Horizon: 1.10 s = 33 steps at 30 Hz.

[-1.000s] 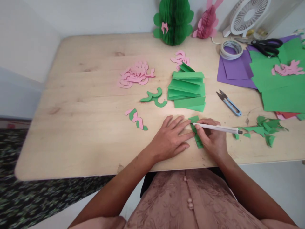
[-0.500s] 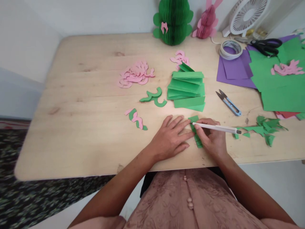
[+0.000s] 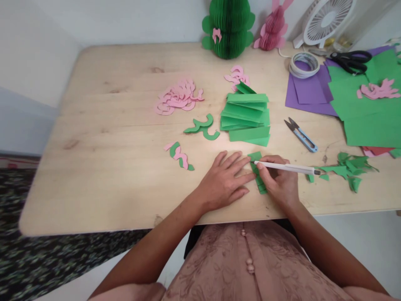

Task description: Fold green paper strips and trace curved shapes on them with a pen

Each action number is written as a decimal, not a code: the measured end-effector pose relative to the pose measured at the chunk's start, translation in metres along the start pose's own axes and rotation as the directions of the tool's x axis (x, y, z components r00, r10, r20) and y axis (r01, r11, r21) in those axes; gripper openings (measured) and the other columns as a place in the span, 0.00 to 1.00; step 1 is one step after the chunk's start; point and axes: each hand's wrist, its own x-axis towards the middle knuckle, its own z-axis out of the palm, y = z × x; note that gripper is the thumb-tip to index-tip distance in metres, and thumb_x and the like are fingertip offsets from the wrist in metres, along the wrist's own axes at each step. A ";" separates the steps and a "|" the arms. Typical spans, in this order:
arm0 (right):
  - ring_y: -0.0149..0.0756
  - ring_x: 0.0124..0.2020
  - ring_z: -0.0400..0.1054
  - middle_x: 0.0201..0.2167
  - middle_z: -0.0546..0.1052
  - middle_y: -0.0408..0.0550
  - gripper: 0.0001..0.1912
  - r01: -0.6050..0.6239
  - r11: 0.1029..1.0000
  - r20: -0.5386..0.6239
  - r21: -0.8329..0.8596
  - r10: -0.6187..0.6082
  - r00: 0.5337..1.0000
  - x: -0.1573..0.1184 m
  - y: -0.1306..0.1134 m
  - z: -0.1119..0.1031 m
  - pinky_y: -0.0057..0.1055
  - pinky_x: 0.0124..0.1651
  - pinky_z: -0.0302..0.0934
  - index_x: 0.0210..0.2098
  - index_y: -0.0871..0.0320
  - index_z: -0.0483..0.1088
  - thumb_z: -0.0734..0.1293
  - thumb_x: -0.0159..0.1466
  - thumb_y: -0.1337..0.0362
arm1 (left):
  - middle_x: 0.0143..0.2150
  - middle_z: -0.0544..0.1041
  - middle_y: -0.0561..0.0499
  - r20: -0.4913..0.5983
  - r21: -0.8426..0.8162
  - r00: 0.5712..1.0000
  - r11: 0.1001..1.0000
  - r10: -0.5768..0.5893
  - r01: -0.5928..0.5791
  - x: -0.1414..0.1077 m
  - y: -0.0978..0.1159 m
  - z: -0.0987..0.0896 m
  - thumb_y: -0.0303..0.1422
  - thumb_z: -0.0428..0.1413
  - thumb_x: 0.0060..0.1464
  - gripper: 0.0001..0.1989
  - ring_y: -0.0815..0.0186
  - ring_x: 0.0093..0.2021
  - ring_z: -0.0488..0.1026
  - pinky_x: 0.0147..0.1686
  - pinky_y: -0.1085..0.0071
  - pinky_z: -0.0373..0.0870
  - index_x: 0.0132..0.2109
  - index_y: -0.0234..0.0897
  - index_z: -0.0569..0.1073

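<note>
A small strip of green paper (image 3: 255,156) lies on the table between my hands, with dark lines near its lower end. My left hand (image 3: 224,180) rests flat with fingers spread, fingertips on the strip's left edge. Closed around a white pen (image 3: 285,166), my right hand (image 3: 281,184) keeps the pen tip on the upper part of the strip. Part of the strip is hidden under the fingers. Just beyond it are folded green paper strips (image 3: 246,115). Green curved cutouts (image 3: 203,125) and a twisted pink and green paper piece (image 3: 179,156) lie to the left.
Blue thread snips (image 3: 302,136) and green scraps (image 3: 351,169) lie to the right. Farther back are tape rolls (image 3: 303,66), black scissors (image 3: 351,60), green sheets (image 3: 369,125) and a fan (image 3: 327,21). Pink cutouts (image 3: 180,98) and a green honeycomb paper figure (image 3: 230,29) stand beyond my left hand.
The pen's rear end has shifted slightly to the right, its tip staying near the same spot on the strip. My left hand has not visibly moved.
</note>
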 end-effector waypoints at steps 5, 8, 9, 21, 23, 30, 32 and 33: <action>0.38 0.34 0.71 0.32 0.78 0.45 0.06 0.015 1.000 0.012 0.003 -0.015 1.000 0.000 0.001 0.000 0.38 0.42 0.61 0.34 0.54 0.72 0.64 0.64 0.60 | 0.67 0.62 0.45 0.000 0.004 1.000 1.000 0.000 0.000 0.000 0.000 0.000 0.43 0.49 0.64 0.21 0.50 0.67 0.55 0.64 0.45 0.48 0.61 0.48 0.67; 0.38 0.34 0.71 0.32 0.78 0.45 0.06 0.020 1.000 0.016 -0.003 -0.020 1.000 0.000 0.001 0.000 0.38 0.43 0.61 0.34 0.54 0.71 0.64 0.64 0.60 | 0.68 0.61 0.45 0.012 0.004 1.000 1.000 -0.002 0.002 0.000 0.000 0.000 0.42 0.49 0.64 0.21 0.50 0.67 0.54 0.64 0.45 0.47 0.61 0.48 0.67; 0.38 0.34 0.71 0.32 0.78 0.45 0.06 0.020 1.000 0.016 -0.005 -0.019 1.000 -0.001 0.000 0.000 0.38 0.43 0.61 0.33 0.54 0.71 0.64 0.64 0.60 | 0.68 0.61 0.45 0.015 0.003 1.000 1.000 -0.003 0.003 0.000 0.000 0.000 0.42 0.49 0.64 0.21 0.50 0.67 0.54 0.64 0.45 0.47 0.62 0.48 0.67; 0.38 0.33 0.70 0.31 0.77 0.46 0.09 -0.024 0.999 0.010 -0.030 0.024 1.000 0.000 -0.001 -0.001 0.38 0.42 0.62 0.31 0.54 0.71 0.64 0.64 0.58 | 0.67 0.61 0.45 0.006 0.006 1.000 1.000 -0.004 0.004 0.000 0.000 -0.001 0.43 0.50 0.63 0.21 0.50 0.67 0.54 0.64 0.45 0.48 0.62 0.48 0.66; 0.38 0.33 0.70 0.30 0.77 0.45 0.09 -0.032 0.999 0.006 -0.026 0.032 0.999 0.000 -0.001 -0.001 0.38 0.42 0.62 0.31 0.54 0.71 0.64 0.64 0.58 | 0.67 0.61 0.45 0.003 0.007 1.000 1.000 -0.005 0.005 0.000 0.001 -0.001 0.43 0.50 0.63 0.21 0.50 0.67 0.54 0.64 0.45 0.48 0.62 0.48 0.66; 0.39 0.35 0.70 0.31 0.77 0.46 0.08 -0.066 0.998 0.007 -0.013 0.067 0.998 -0.001 -0.001 -0.002 0.39 0.42 0.63 0.32 0.53 0.72 0.64 0.63 0.57 | 0.67 0.61 0.45 0.005 0.005 1.000 1.000 -0.005 0.005 0.000 0.000 -0.001 0.42 0.50 0.64 0.21 0.50 0.67 0.54 0.64 0.44 0.48 0.62 0.48 0.66; 0.39 0.35 0.70 0.31 0.78 0.46 0.08 -0.060 0.998 0.008 -0.013 0.060 0.998 -0.001 -0.001 -0.002 0.39 0.42 0.63 0.32 0.53 0.72 0.64 0.63 0.57 | 0.67 0.61 0.45 0.003 0.005 1.000 1.000 -0.003 0.003 0.000 0.000 -0.001 0.42 0.50 0.64 0.21 0.50 0.67 0.54 0.64 0.44 0.48 0.62 0.48 0.66; 0.39 0.34 0.70 0.31 0.78 0.46 0.08 -0.053 0.998 0.009 -0.013 0.054 0.999 -0.001 -0.001 -0.002 0.39 0.42 0.63 0.32 0.53 0.72 0.64 0.63 0.57 | 0.67 0.61 0.44 0.004 0.004 1.000 1.000 -0.002 0.002 0.000 0.000 -0.001 0.42 0.50 0.64 0.21 0.50 0.67 0.55 0.64 0.44 0.48 0.62 0.48 0.66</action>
